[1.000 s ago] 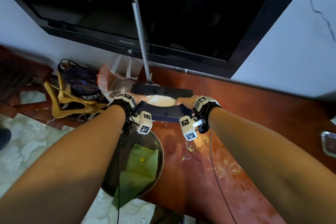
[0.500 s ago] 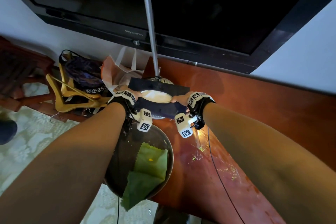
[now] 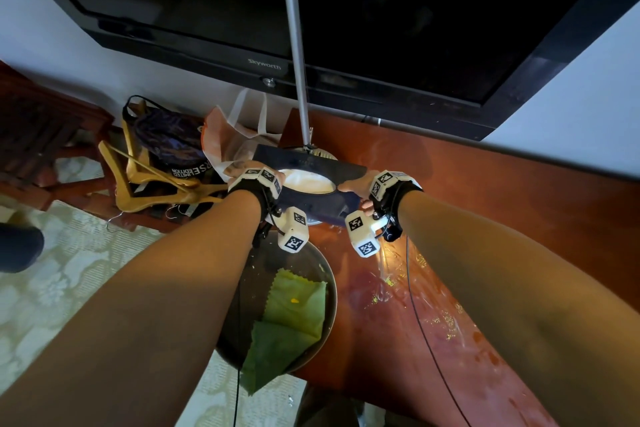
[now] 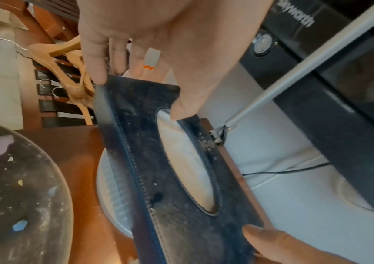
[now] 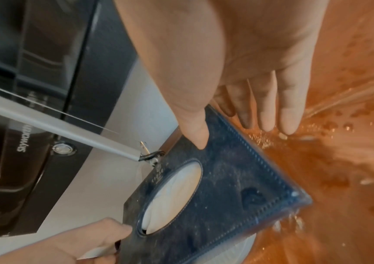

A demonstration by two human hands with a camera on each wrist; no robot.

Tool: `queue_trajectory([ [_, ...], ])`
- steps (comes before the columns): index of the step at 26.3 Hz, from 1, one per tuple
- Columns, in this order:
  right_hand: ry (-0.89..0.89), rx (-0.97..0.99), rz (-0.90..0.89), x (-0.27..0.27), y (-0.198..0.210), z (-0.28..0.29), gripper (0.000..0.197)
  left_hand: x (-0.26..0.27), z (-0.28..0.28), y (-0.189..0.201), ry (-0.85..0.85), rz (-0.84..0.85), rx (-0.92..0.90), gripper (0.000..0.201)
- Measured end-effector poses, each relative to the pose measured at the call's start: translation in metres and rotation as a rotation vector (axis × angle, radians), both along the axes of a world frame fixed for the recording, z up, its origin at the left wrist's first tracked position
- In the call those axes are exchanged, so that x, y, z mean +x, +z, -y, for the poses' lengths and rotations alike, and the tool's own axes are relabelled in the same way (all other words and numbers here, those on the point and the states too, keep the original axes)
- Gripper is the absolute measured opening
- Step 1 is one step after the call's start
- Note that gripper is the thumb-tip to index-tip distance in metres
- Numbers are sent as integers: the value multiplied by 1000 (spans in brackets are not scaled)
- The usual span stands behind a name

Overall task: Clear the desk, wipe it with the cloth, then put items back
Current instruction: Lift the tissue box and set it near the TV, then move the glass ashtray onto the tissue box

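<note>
I hold a dusty dark blue tissue box [image 3: 311, 203] with a white tissue in its oval slot, at the desk's [image 3: 467, 218] far left corner. My left hand [image 3: 247, 178] grips its left end, thumb on top and fingers down the side [image 4: 143, 82]. At the opposite end my right hand [image 3: 356, 187] pinches the box the same way [image 5: 231, 128]. The box [image 4: 150, 151] hangs tilted above a white round lamp base [image 4: 111, 178]. A green cloth [image 3: 294, 315] lies folded in a dark round tray [image 3: 333, 288] at the desk's left edge, below my wrists.
The lamp's silver pole [image 3: 294, 45] rises just behind the box, in front of a black TV [image 3: 381, 10] on the wall. The red-brown desktop is wet with yellow-green specks [image 3: 433, 315]. Wooden hangers [image 3: 138, 177] and bags [image 3: 166, 139] lie left of the desk.
Both hands have kept their hold on the tissue box near the lamp base. The head view has tilted up and closer, so the TV fills more of it.
</note>
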State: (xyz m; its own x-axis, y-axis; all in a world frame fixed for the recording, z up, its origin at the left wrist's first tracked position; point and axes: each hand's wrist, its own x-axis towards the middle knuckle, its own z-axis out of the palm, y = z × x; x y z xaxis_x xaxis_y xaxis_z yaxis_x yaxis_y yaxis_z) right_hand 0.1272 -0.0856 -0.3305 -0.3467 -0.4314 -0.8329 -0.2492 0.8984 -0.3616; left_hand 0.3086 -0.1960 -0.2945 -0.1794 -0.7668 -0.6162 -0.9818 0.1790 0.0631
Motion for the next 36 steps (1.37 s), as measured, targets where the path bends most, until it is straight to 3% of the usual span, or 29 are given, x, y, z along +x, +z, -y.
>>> queue_trajectory([
  [3, -18, -62, -66, -7, 19, -11, 53, -8, -17, 29, -82, -76, -15, 49],
  [6, -10, -146, -123, -22, 47, -30, 49, -30, -23, 40, 114, -215, 121, 77],
  [8, -33, -212, -117, -33, 62, -49, 47, -54, -36, 53, 172, -416, 233, 61],
  [10, -63, -249, -102, -46, 75, -71, 45, -82, -53, 65, 155, -515, 344, 40],
  [12, -84, -261, -115, -62, 86, -96, 45, -108, -79, 84, 97, -562, 417, 39],
  [17, -195, -280, -198, -116, 100, -178, 42, -184, -143, 102, -85, -599, 447, 35],
  [22, -282, -281, -242, -174, 102, -265, 29, -254, -220, 104, -170, -612, 469, 32],
  [28, -377, -278, -255, -251, 95, -380, 29, -334, -329, 96, -233, -534, 546, 30],
  [33, -418, -234, -225, -300, 86, -454, 16, -386, -397, 81, -205, -502, 563, 28],
  [36, -366, -110, -268, -344, 55, -498, 23, -419, -434, 65, -101, -526, 581, 26],
])
